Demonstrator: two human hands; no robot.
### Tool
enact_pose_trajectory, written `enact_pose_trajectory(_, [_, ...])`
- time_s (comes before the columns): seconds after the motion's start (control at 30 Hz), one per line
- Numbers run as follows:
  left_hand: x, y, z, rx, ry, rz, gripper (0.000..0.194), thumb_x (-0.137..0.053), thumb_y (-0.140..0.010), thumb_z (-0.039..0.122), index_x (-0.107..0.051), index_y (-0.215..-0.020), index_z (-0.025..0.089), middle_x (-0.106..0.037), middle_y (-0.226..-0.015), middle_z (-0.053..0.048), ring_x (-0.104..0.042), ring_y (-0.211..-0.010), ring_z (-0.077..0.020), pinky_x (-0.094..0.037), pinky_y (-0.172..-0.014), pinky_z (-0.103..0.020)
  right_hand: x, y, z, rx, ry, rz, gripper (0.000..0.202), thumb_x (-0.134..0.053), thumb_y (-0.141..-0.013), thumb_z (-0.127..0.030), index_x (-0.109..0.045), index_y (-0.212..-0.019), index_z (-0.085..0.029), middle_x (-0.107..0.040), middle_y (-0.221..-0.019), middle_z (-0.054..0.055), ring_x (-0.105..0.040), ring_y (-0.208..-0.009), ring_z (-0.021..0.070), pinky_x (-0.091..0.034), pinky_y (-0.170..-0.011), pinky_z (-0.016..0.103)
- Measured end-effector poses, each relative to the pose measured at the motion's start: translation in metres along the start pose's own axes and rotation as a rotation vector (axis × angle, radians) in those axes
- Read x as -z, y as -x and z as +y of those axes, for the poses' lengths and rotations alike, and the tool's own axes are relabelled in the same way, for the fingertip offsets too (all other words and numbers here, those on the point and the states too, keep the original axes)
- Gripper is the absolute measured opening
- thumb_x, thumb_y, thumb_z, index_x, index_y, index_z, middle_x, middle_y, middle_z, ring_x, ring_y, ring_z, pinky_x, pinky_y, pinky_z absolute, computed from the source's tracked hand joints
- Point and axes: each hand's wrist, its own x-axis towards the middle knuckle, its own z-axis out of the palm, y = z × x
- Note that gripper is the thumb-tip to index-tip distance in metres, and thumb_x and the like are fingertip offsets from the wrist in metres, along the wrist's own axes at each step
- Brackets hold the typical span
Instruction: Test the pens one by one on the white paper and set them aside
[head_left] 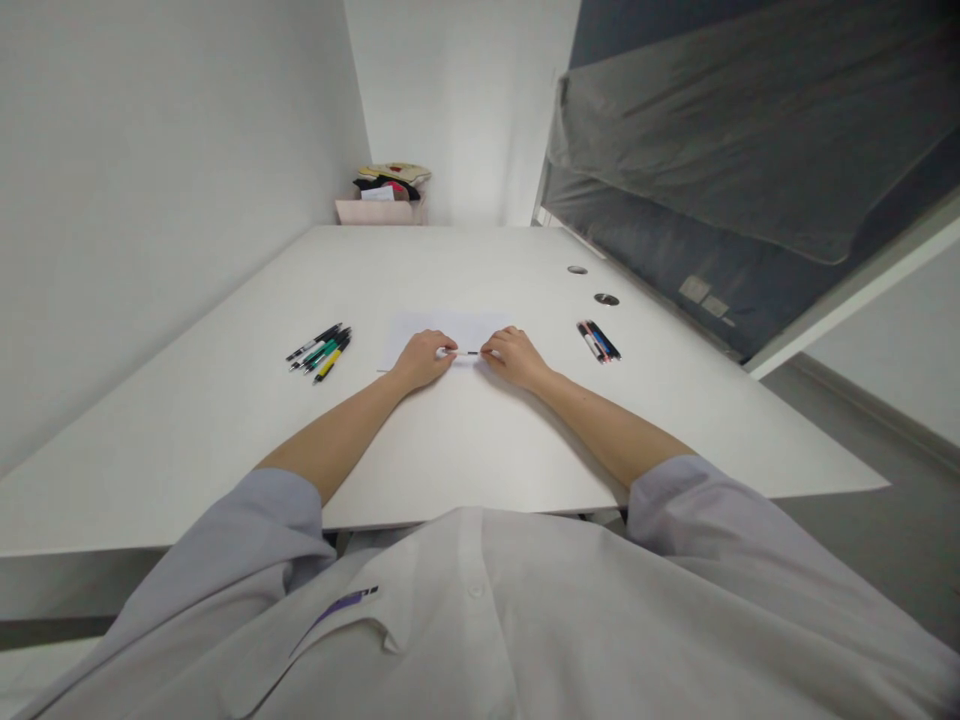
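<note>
Between my two hands, over the near part of a white paper sheet [457, 322], is a slim pen [471, 353] with a white part and a dark section, lying crosswise. My left hand [426, 360] pinches its left, white end between thumb and fingers. At the right end, the fingers of my right hand [516, 357] are closed on the pen too. Several pens [322, 350], black, white, green and yellow, lie in a bunch to the left. Another group of pens [599, 341], with white, red, blue and black parts, rests on the right.
The white table [465, 450] spreads around the paper. Two round grommets [607, 299] sit at the back right. A pink box [375, 211] holding cloth items stands at the far end. A wall borders the left, a dark covered panel [675, 270] the right.
</note>
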Motion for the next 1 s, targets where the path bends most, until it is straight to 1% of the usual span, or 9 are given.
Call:
enact_pose_trajectory(0.13, [0.001, 0.000, 0.006, -0.020, 0.011, -0.001, 0.024, -0.057, -0.087, 0.027, -0.073, -0.102, 0.019, -0.073, -0.104, -0.008, -0.064, -0.102, -0.0241, -0.046, -0.098, -0.041, 0.001, -0.001, -0.002, -0.015, -0.044, -0.045, 0.024, -0.054, -0.092, -0.021, -0.076, -0.100, -0.018, -0.073, -0.098, 0.010, -0.061, -0.092, 0.0224, -0.040, -0.083, 0.033])
enact_pose_trajectory(0.23, [0.001, 0.001, 0.007, -0.022, 0.017, 0.005, 0.024, -0.057, -0.087, 0.026, -0.073, -0.102, 0.018, -0.073, -0.104, -0.009, -0.063, -0.102, -0.0244, -0.046, -0.098, -0.042, -0.002, -0.001, -0.001, -0.023, -0.118, -0.044, 0.027, -0.051, -0.092, -0.020, -0.075, -0.104, -0.017, -0.073, -0.097, 0.009, -0.063, -0.086, 0.0197, -0.043, -0.080, 0.031])
enact_pose_trajectory(0.37, [0.000, 0.001, 0.004, -0.012, 0.015, 0.004, 0.024, -0.057, -0.087, 0.026, -0.073, -0.102, 0.019, -0.073, -0.103, -0.008, -0.063, -0.100, -0.0245, -0.046, -0.097, -0.042, -0.007, -0.001, 0.003, 0.012, -0.176, -0.024, 0.036, -0.053, -0.085, -0.013, -0.072, -0.115, -0.017, -0.073, -0.101, 0.009, -0.064, -0.090, 0.0202, -0.047, -0.085, 0.032])
enact_pose_trajectory(0.47, [-0.001, 0.001, 0.003, -0.005, 0.010, 0.004, 0.024, -0.057, -0.087, 0.027, -0.073, -0.102, 0.019, -0.073, -0.103, -0.008, -0.063, -0.100, -0.0243, -0.046, -0.097, -0.041, -0.008, -0.001, 0.004, 0.001, -0.177, -0.012, 0.039, -0.054, -0.085, -0.012, -0.070, -0.120, -0.016, -0.074, -0.105, 0.011, -0.065, -0.096, 0.0221, -0.047, -0.090, 0.035])
enact_pose_trajectory(0.57, [0.000, 0.001, 0.002, 0.003, 0.004, 0.003, 0.024, -0.057, -0.087, 0.027, -0.073, -0.103, 0.018, -0.073, -0.103, -0.009, -0.063, -0.101, -0.0245, -0.046, -0.097, -0.041, -0.008, -0.001, 0.003, -0.028, -0.177, -0.012, 0.037, -0.052, -0.089, -0.014, -0.070, -0.120, -0.017, -0.075, -0.108, 0.010, -0.066, -0.099, 0.0221, -0.047, -0.093, 0.035])
enact_pose_trajectory(0.67, [0.001, 0.001, 0.002, 0.002, -0.008, -0.001, 0.025, -0.057, -0.087, 0.027, -0.073, -0.103, 0.018, -0.073, -0.104, -0.009, -0.063, -0.102, -0.0249, -0.046, -0.097, -0.041, -0.006, 0.000, 0.003, -0.045, -0.177, -0.023, 0.037, -0.052, -0.089, -0.017, -0.070, -0.121, -0.017, -0.075, -0.109, 0.010, -0.066, -0.100, 0.0225, -0.047, -0.093, 0.035])
enact_pose_trajectory(0.83, [0.001, 0.001, -0.002, 0.018, -0.020, -0.001, 0.025, -0.056, -0.088, 0.028, -0.074, -0.103, 0.019, -0.074, -0.105, -0.008, -0.064, -0.102, -0.0251, -0.047, -0.098, -0.042, -0.005, 0.001, 0.014, -0.105, -0.204, 0.086, 0.041, -0.050, -0.086, -0.017, -0.068, -0.123, -0.015, -0.074, -0.109, 0.012, -0.064, -0.099, 0.0246, -0.048, -0.092, 0.039])
enact_pose_trajectory(0.93, [0.000, 0.000, -0.007, 0.040, -0.021, 0.001, 0.026, -0.054, -0.088, 0.029, -0.074, -0.104, 0.019, -0.074, -0.106, -0.009, -0.064, -0.102, -0.0252, -0.047, -0.098, -0.043, -0.006, 0.001, 0.025, -0.190, -0.182, 0.117, 0.041, -0.050, -0.082, -0.014, -0.070, -0.117, -0.015, -0.073, -0.104, 0.012, -0.062, -0.095, 0.0253, -0.048, -0.089, 0.040])
enact_pose_trajectory(1.0, [0.000, 0.000, -0.011, 0.054, -0.026, 0.004, 0.027, -0.054, -0.088, 0.029, -0.074, -0.104, 0.019, -0.074, -0.107, -0.010, -0.063, -0.103, -0.0255, -0.047, -0.098, -0.042, -0.006, 0.001, 0.029, -0.224, -0.129, 0.085, 0.035, -0.052, -0.081, -0.014, -0.073, -0.109, -0.015, -0.073, -0.101, 0.012, -0.061, -0.094, 0.0257, -0.047, -0.089, 0.040])
